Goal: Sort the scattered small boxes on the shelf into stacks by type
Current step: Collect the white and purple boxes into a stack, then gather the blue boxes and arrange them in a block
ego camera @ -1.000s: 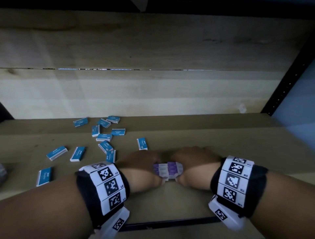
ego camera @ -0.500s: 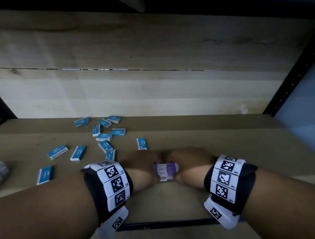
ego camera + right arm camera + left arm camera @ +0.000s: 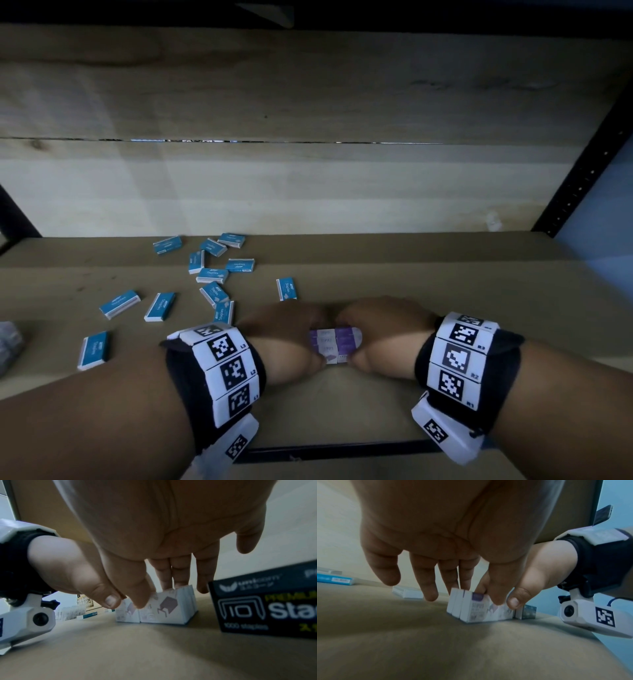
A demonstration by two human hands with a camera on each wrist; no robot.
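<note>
Both hands have barely shifted: left hand and right hand still pinch the purple boxes together at lower centre of the shelf. Uneven squeezing could buckle the row, scattering boxes toward the blue boxes at left.

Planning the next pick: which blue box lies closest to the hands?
The blue box lying alone just behind the left hand, right of the scattered cluster. The rest lie farther left or back. Both hands hold the purple boxes.
</note>
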